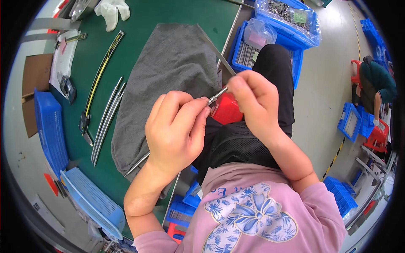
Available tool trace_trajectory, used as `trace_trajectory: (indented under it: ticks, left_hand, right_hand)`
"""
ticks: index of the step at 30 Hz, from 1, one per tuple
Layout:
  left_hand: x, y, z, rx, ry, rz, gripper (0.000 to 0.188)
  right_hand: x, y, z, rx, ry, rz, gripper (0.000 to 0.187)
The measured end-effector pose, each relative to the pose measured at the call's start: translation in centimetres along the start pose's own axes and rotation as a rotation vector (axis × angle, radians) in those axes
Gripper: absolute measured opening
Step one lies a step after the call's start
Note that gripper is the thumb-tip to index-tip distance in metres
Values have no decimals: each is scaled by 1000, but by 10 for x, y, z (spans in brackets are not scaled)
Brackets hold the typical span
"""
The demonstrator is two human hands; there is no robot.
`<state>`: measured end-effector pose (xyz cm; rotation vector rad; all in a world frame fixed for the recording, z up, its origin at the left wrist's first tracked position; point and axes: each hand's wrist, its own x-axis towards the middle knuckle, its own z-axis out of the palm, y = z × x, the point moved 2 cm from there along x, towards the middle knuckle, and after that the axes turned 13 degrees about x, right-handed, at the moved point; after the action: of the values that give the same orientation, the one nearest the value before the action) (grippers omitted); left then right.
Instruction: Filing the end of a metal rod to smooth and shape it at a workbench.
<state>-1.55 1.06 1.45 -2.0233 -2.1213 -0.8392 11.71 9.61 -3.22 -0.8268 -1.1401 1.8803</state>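
My left hand (175, 126) is closed around a slim silver metal rod (137, 163). Its stepped, collared end (217, 96) sticks out past my fingertips, and its long part runs back beneath my left wrist. My right hand (255, 101) is pinched just beside that end. From its fingers a thin flat grey metal strip (219, 55) slants up over the cloth; the gripped part is hidden. A grey cloth (168, 63) lies under the work at the green table's edge. To its left several similar metal rods (107, 122) lie side by side.
On the green table (139, 17) lie a digital caliper (99, 80), another measuring tool (67, 87) and white gloves (112, 12). Blue baskets (95, 202) line its left side. Blue bins (291, 55) with metal parts stand beyond my knee. A person (377, 84) bends at far right.
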Motion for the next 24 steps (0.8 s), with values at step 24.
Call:
trace_trajectory:
  ticks: [24]
  left_hand:
    - [-1, 1, 4, -7, 40, -22, 21]
  right_hand:
    - [-36, 11, -11, -328, -203, -246, 9]
